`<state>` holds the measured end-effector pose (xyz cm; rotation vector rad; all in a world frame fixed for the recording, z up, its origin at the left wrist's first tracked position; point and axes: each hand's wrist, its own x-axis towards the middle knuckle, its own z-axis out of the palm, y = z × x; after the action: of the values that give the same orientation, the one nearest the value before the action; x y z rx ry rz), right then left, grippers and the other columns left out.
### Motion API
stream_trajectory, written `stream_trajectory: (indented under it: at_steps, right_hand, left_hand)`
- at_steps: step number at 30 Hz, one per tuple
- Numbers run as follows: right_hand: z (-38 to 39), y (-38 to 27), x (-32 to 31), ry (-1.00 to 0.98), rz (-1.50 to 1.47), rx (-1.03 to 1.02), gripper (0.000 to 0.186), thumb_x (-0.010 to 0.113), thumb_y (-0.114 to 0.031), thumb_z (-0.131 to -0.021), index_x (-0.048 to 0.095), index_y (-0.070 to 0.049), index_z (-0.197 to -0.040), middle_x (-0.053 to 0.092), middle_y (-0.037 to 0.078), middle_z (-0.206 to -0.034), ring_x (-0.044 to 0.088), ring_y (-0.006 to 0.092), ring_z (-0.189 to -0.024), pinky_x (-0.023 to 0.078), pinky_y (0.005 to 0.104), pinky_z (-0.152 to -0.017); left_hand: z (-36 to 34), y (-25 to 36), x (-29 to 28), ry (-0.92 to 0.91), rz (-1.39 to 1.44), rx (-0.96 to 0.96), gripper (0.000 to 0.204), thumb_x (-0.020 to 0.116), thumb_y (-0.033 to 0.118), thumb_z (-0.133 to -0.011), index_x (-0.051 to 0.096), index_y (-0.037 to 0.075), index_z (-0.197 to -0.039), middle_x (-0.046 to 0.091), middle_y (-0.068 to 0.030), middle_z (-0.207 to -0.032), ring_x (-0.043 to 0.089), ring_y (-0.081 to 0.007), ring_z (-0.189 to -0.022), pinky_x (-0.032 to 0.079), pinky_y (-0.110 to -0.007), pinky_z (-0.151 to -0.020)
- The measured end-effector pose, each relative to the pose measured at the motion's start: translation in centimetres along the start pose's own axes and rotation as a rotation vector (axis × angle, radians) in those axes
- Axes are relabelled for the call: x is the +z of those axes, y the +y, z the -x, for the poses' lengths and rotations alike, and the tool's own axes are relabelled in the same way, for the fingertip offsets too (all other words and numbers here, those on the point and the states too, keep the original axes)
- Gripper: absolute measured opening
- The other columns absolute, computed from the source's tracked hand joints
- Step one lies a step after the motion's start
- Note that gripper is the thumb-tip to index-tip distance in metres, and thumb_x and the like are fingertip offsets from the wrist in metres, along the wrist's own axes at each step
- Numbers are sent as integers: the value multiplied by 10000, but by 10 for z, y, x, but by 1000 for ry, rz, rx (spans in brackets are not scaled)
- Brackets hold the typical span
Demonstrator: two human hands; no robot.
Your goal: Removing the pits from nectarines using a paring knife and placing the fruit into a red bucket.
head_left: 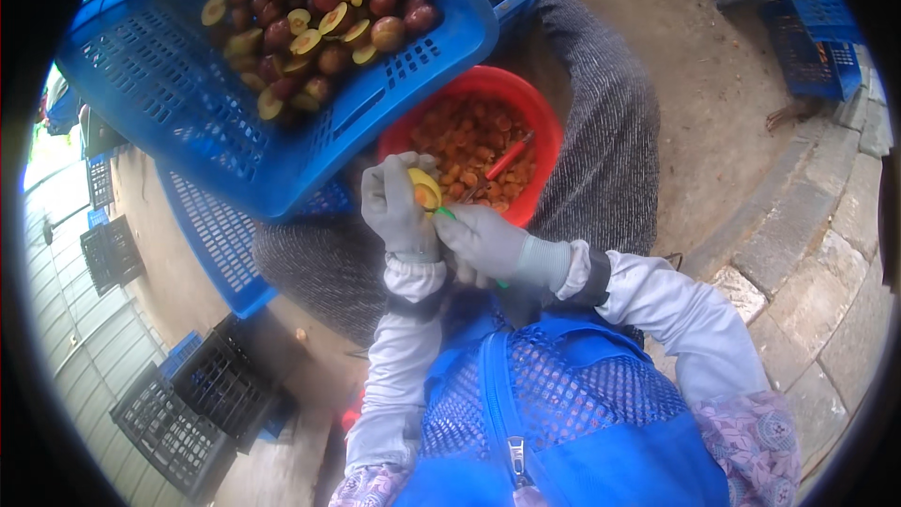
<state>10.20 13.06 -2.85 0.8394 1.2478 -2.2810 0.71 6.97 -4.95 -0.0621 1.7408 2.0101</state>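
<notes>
Holding a cut plum (425, 178) in the left hand (399, 207), gloved, with fingers curled closely around it and yellow flesh showing toward the right hand (481, 242). Gripping a green tool (445, 213) in that other fist, also gloved and closed, with green at the plum's lower edge; unable to tell touching from just beside. Poised at the near left rim of a red bowl (549, 131), above orange pieces (450, 131) and a red tool (507, 160). Beyond, in a blue crate (481, 28), more plums (333, 19), many halved.

Likely light, fairly firm in the skin, but soft and slippery on the cut face — apt to skid or bruise under a hard squeeze. Best held by the skin side, cradled in curled fingers — thumb clear of the tool.
</notes>
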Motion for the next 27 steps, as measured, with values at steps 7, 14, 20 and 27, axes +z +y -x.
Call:
stream_trajectory:
  at_steps: [7,14,20,27]
  right_hand:
    - [-10,9,2,43,43,-24,381,325,-407,-911,499,-72,-857,510,30,-533,473,90,-369,389,226,-326]
    - [-8,-2,-4,-23,-98,77,448,317,-437,-904,506,-51,-777,487,28,-490,437,106,-323,363,244,-278]
    - [-10,-8,-15,-235,-274,151,464,311,-452,-904,508,-54,-771,434,1,-476,374,84,-310,339,232,-279]
    - [-16,-3,-34,-486,-372,297,466,318,-430,-917,531,-46,-760,361,-11,-437,298,46,-302,245,185,-250]
  left_hand:
    - [-6,-4,0,18,-210,65,178,496,146,-881,502,15,-761,603,-118,-692,570,-149,-573,472,-242,-534]
    - [-3,5,7,1,-416,74,199,497,162,-885,527,10,-760,600,-84,-699,550,-107,-608,437,-212,-567]
    - [-9,2,-2,-76,-34,-123,211,482,187,-875,536,-12,-831,606,-129,-718,567,-151,-590,460,-237,-526]
    - [-27,11,-25,-607,-330,-269,281,461,253,-881,537,-14,-845,599,-132,-726,580,-185,-620,484,-269,-588]
